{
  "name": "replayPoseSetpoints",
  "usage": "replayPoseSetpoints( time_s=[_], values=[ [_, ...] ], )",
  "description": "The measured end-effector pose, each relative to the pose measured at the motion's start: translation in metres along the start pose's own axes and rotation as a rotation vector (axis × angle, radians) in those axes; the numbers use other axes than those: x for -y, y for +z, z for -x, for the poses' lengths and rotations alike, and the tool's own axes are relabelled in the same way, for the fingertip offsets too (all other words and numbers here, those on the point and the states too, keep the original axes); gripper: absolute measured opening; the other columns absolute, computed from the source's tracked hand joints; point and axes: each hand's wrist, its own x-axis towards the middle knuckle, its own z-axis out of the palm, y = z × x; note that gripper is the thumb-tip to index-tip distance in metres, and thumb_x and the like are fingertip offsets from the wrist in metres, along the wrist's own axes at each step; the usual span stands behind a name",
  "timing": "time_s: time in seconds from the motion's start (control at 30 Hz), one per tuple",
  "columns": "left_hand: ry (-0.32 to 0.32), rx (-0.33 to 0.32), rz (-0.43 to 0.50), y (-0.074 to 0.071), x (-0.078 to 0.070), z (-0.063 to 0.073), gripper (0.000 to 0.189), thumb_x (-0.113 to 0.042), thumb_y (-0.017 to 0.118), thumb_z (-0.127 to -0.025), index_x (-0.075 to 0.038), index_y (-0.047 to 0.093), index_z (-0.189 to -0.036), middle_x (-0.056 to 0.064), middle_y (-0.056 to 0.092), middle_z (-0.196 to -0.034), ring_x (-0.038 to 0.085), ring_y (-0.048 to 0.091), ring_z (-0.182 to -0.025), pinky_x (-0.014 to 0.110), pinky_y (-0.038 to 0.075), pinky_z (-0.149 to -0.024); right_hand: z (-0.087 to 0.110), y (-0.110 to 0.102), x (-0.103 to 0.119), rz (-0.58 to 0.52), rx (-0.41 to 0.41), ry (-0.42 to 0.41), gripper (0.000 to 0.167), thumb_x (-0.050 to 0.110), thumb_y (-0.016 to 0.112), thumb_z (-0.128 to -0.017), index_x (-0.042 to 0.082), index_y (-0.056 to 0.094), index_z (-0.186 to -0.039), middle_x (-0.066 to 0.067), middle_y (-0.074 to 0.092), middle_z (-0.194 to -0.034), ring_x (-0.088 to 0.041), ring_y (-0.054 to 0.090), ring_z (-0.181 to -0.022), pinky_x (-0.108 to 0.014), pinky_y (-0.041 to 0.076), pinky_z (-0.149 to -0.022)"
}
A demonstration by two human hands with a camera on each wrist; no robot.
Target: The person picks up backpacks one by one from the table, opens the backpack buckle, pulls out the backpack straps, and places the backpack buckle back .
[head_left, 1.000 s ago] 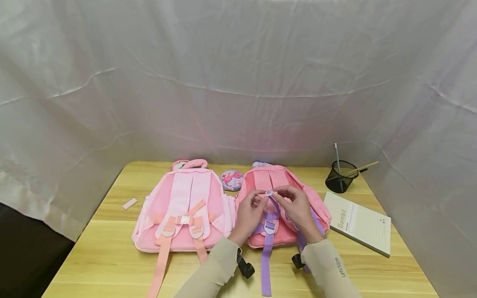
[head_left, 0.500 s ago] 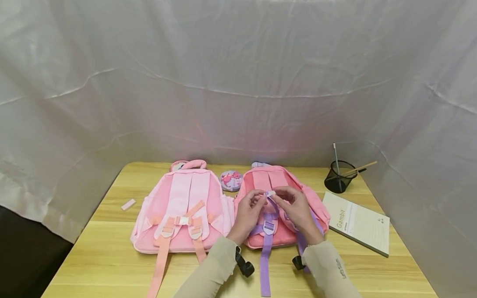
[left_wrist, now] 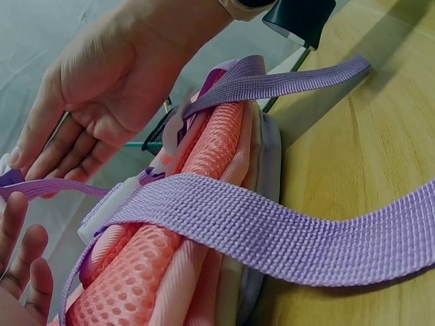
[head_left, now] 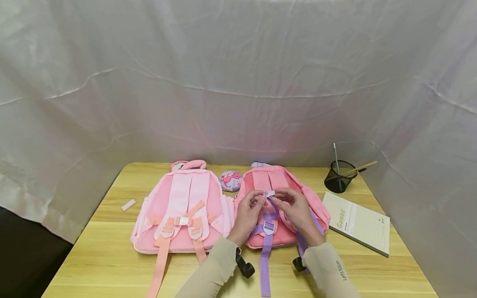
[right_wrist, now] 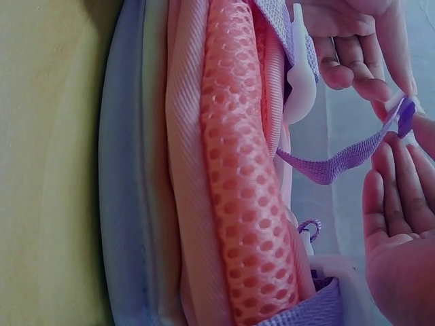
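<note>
In the head view, both hands meet over the coral-pink backpack [head_left: 279, 239] lying with its strap side up. The left hand [head_left: 246, 219] and right hand [head_left: 301, 212] pinch a small white buckle [head_left: 269, 193] from either side, thumbs and fingertips close together. A purple webbing strap [right_wrist: 329, 166] runs from the backpack up to this buckle, which shows purple webbing at its middle in the right wrist view. Fingertips hide much of the buckle. Purple strap tails [head_left: 266, 266] hang over the bag's lower edge through white adjusters [head_left: 269, 227].
Left of it lies a light pink backpack [head_left: 178, 243] with peach straps [head_left: 160, 274] and a joined white buckle. A round patterned pouch [head_left: 231, 181] sits between the bags. A black mesh pen cup [head_left: 338, 182], a notepad [head_left: 359, 223] and a pink strip [head_left: 128, 204] are also on the table.
The white buckle has turned slightly between the fingertips, showing more of its white face. Both hands stay in nearly the same place, and the bags have not moved.
</note>
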Motion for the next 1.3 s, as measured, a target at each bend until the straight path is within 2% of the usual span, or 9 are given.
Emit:
replayPoseSetpoints(
  time_s=[0.07, 0.17, 0.3, 0.57, 0.73, 0.83, 1.0, 1.3],
  values=[
    [0.004, 0.002, 0.0, 0.0, 0.001, 0.0, 0.024, -0.026, 0.065, -0.103, -0.009, 0.069, -0.12, 0.012, 0.072, -0.094, 0.019, 0.062, -0.082, 0.02, 0.051, -0.069, 0.0, 0.0, 0.001, 0.002, -0.003, -0.001, 0.031, 0.012, 0.078, -0.093, -0.001, 0.071, -0.12, -0.021, 0.075, -0.11, -0.007, 0.069, -0.095, -0.018, 0.053, -0.078],
    [0.01, 0.005, 0.001, 0.0, 0.001, 0.001, 0.024, -0.025, 0.065, -0.103, -0.008, 0.069, -0.12, 0.011, 0.072, -0.094, 0.023, 0.063, -0.082, 0.02, 0.05, -0.067, -0.001, 0.0, 0.0, 0.007, -0.007, 0.007, 0.033, 0.013, 0.079, -0.093, -0.002, 0.071, -0.121, -0.02, 0.075, -0.109, -0.006, 0.069, -0.095, -0.018, 0.053, -0.077],
    [0.014, 0.006, -0.001, 0.0, 0.001, 0.001, 0.024, -0.024, 0.065, -0.103, -0.008, 0.069, -0.12, 0.01, 0.073, -0.093, 0.025, 0.064, -0.082, 0.02, 0.05, -0.066, -0.002, 0.0, 0.0, 0.004, -0.005, 0.005, 0.035, 0.015, 0.079, -0.092, -0.003, 0.071, -0.121, -0.019, 0.076, -0.108, -0.006, 0.07, -0.095, -0.018, 0.053, -0.083],
    [0.032, 0.023, -0.035, -0.001, 0.002, 0.003, 0.023, -0.026, 0.067, -0.102, -0.009, 0.07, -0.119, 0.012, 0.072, -0.093, 0.015, 0.061, -0.076, 0.02, 0.048, -0.063, -0.001, -0.002, 0.001, 0.006, 0.014, 0.041, 0.03, 0.016, 0.078, -0.094, 0.001, 0.073, -0.119, -0.019, 0.074, -0.111, -0.011, 0.068, -0.098, -0.02, 0.055, -0.084],
    [0.02, 0.029, -0.076, -0.001, 0.002, 0.005, 0.029, -0.027, 0.073, -0.098, -0.01, 0.067, -0.121, 0.009, 0.068, -0.091, 0.011, 0.06, -0.075, 0.022, 0.053, -0.06, -0.003, -0.002, 0.005, 0.04, 0.015, 0.053, 0.025, 0.015, 0.075, -0.096, 0.001, 0.074, -0.117, -0.018, 0.074, -0.115, -0.008, 0.068, -0.101, -0.018, 0.053, -0.086],
    [0.024, 0.039, -0.139, 0.001, 0.004, 0.005, 0.026, -0.027, 0.076, -0.095, -0.01, 0.068, -0.114, 0.004, 0.068, -0.088, 0.008, 0.059, -0.073, 0.023, 0.054, -0.059, -0.004, -0.002, 0.007, 0.048, 0.009, 0.051, 0.023, 0.01, 0.073, -0.097, -0.003, 0.074, -0.116, -0.02, 0.074, -0.115, -0.008, 0.068, -0.1, -0.019, 0.053, -0.086],
    [0.066, 0.042, -0.219, 0.005, 0.002, 0.006, 0.012, -0.022, 0.076, -0.095, -0.011, 0.071, -0.099, 0.002, 0.069, -0.083, 0.003, 0.058, -0.072, 0.019, 0.05, -0.067, -0.004, -0.002, 0.009, 0.057, 0.006, 0.021, 0.022, 0.008, 0.073, -0.097, -0.005, 0.074, -0.115, -0.022, 0.074, -0.112, -0.01, 0.068, -0.099, -0.023, 0.054, -0.087],
    [0.097, 0.01, -0.275, 0.008, -0.001, 0.005, 0.004, -0.013, 0.075, -0.093, -0.01, 0.073, -0.093, 0.003, 0.069, -0.078, 0.002, 0.055, -0.068, 0.017, 0.047, -0.063, -0.003, -0.001, 0.005, 0.012, -0.027, -0.014, 0.02, 0.014, 0.078, -0.094, 0.002, 0.076, -0.11, -0.019, 0.074, -0.107, -0.008, 0.067, -0.096, -0.023, 0.052, -0.087]
  ],
)
